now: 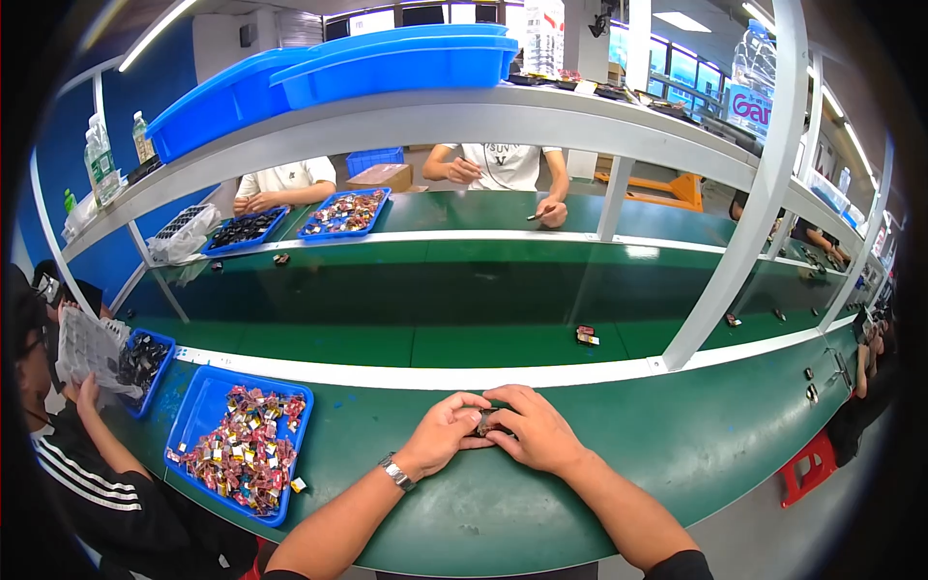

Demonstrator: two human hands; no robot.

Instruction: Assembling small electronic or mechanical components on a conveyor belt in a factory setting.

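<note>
My left hand [441,437], with a metal watch on its wrist, and my right hand [537,431] meet over the green work table [454,527]. Between their fingertips they grip a small dark part [485,422]; the fingers cover most of it, so its exact kind does not show. To the left of my forearm lies a blue tray [205,379] heaped with small red, yellow and white components [244,449]. One loose component [299,484] rests on the table just beside the tray's right edge.
A white rail [435,377] and a slanting post [735,208] edge the conveyor belt [464,290] beyond my hands. On it sits a small component [587,335]. Blue bins [396,72] stand on the overhead shelf. Co-workers sit opposite and at both sides; the left one handles a clear plastic tray [89,348].
</note>
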